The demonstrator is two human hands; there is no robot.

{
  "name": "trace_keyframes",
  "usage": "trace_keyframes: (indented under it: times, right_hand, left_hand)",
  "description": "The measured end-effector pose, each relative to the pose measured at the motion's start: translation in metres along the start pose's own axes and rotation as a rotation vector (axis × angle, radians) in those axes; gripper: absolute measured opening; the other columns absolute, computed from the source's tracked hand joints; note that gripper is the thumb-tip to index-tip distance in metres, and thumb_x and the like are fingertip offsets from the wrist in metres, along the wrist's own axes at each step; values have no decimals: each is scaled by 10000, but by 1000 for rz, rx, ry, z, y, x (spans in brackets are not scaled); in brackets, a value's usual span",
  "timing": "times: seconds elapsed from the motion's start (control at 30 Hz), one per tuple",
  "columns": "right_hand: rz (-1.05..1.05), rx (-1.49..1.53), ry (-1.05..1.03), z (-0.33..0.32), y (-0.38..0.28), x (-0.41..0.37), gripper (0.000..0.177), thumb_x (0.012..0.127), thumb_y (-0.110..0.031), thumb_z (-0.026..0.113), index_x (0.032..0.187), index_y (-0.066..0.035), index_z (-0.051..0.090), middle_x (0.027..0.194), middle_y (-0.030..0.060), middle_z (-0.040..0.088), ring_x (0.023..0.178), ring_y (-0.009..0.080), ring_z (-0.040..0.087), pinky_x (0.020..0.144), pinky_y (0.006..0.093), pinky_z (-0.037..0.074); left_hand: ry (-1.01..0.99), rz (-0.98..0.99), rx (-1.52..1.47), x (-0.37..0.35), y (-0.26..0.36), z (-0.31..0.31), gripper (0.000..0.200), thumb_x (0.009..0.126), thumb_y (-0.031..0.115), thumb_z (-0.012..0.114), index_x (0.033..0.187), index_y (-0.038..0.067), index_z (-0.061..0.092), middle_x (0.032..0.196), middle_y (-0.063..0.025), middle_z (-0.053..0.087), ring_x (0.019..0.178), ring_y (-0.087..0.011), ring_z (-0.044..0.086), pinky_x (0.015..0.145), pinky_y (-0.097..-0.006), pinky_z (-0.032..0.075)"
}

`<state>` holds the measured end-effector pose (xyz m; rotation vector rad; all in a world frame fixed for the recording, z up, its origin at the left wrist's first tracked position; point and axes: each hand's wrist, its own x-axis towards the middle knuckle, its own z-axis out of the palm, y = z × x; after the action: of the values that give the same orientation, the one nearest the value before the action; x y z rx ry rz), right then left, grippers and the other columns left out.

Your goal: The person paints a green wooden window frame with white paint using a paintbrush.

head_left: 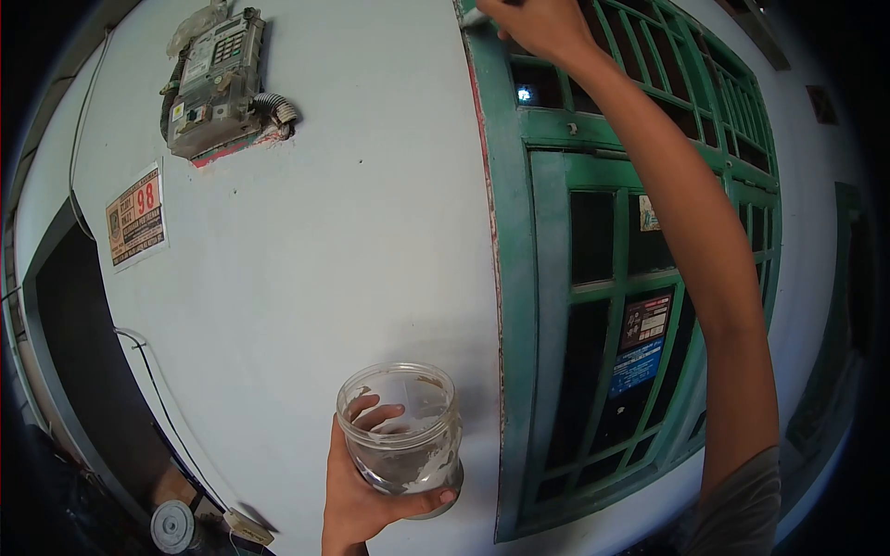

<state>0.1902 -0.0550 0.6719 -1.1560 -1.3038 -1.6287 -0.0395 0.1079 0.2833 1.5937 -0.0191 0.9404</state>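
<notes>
My left hand (371, 496) is wrapped round a clear jar (408, 454), held upright without a lid in front of the white wall. Pale smears cling to the jar's inside, and some fingers show through its far side. High up, my right hand (542, 26) reaches to the top left corner of the green window frame (516, 278). Its fingers are closed around a small pale object (476, 17) at the frame's edge. I cannot tell what that object is, as the top of the picture cuts it off.
An electricity meter (218, 83) with a corrugated conduit hangs on the wall (352, 232) at upper left. Below it is a paper sign (136, 218) marked 98. A dark doorway (88, 352), a cable, a power strip (248, 526) and a round lid (173, 528) lie at left.
</notes>
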Motion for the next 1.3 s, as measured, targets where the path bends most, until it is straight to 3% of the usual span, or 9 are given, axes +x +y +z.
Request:
trace_keyframes:
  times: [0.17, 0.47, 0.8, 0.97, 1.13, 1.2, 1.23, 1.27, 1.3]
  right_hand:
    - [2, 23, -70, -13, -5, -70, 229, 885, -198, 683, 816, 17, 723, 580, 112, 624, 509, 184, 633, 515, 328, 470]
    - [-162, 104, -190, -42, -28, -173, 151, 900, -135, 693, 840, 3, 699, 700, 166, 645, 594, 359, 616, 577, 411, 497]
    - [54, 210, -432, -84, -56, -240, 83, 863, -78, 741, 829, -9, 710, 741, 136, 694, 629, 294, 688, 583, 350, 520]
    - [698, 486, -476, -159, -100, -295, 57, 887, -30, 757, 930, 7, 758, 732, 66, 726, 640, 107, 717, 544, 235, 517]
    - [1190, 813, -222, -214, -147, -392, 171, 837, 42, 786, 992, 77, 726, 793, 172, 735, 664, 199, 737, 563, 292, 599]
    - [1344, 846, -319, -231, -163, -436, 141, 826, 25, 787, 956, 61, 745, 790, 143, 741, 709, 198, 741, 645, 310, 608]
    - [1543, 838, -309, -235, -177, -450, 159, 819, 25, 794, 975, 32, 761, 796, 110, 748, 751, 176, 742, 696, 291, 595]
    - [1586, 720, -239, -232, -190, -474, 127, 826, 9, 765, 893, 103, 714, 745, 197, 717, 624, 255, 729, 542, 319, 560]
    - [1680, 737, -240, -233, -195, -487, 179, 798, 1, 822, 931, 84, 736, 755, 165, 730, 637, 211, 723, 555, 297, 547]
  left_hand:
    - [-55, -8, -6, 3, -1, 11, 1267, 419, 157, 1054, 1456, 29, 337, 1343, -181, 535, 1249, -328, 583, 1029, -464, 538]
    - [-106, -27, -42, 5, -9, 35, 1258, 435, 155, 1052, 1458, 19, 332, 1344, -166, 527, 1255, -325, 578, 1034, -455, 527]
    - [-136, 208, 233, -15, -26, 45, 1201, 457, 158, 1042, 1428, 9, 351, 1343, -164, 542, 1238, -320, 594, 1027, -439, 521]
    - [-159, 171, 212, -41, -61, 58, 1154, 484, 184, 1034, 1420, 4, 383, 1375, -155, 521, 1221, -291, 612, 1007, -428, 534]
    - [-231, 89, 426, -82, -115, 72, 1122, 500, 213, 1038, 1415, 20, 419, 1343, -168, 593, 1221, -281, 635, 1035, -412, 530]
    - [-264, -127, 340, -104, -139, 82, 1149, 494, 249, 1040, 1439, 13, 428, 1327, -172, 627, 1221, -271, 647, 1046, -404, 524]
    - [-315, 114, 502, -121, -170, 81, 1249, 541, 314, 1021, 1547, 75, 320, 1403, -198, 586, 1280, -369, 592, 1032, -481, 538]
    - [-302, -6, 438, -137, -186, 85, 1242, 525, 343, 1019, 1531, 70, 344, 1396, -190, 590, 1273, -363, 594, 1029, -478, 533]
    - [-319, -212, 320, -143, -173, 93, 1239, 528, 327, 1021, 1532, 72, 341, 1384, -182, 594, 1278, -355, 593, 1046, -475, 528]
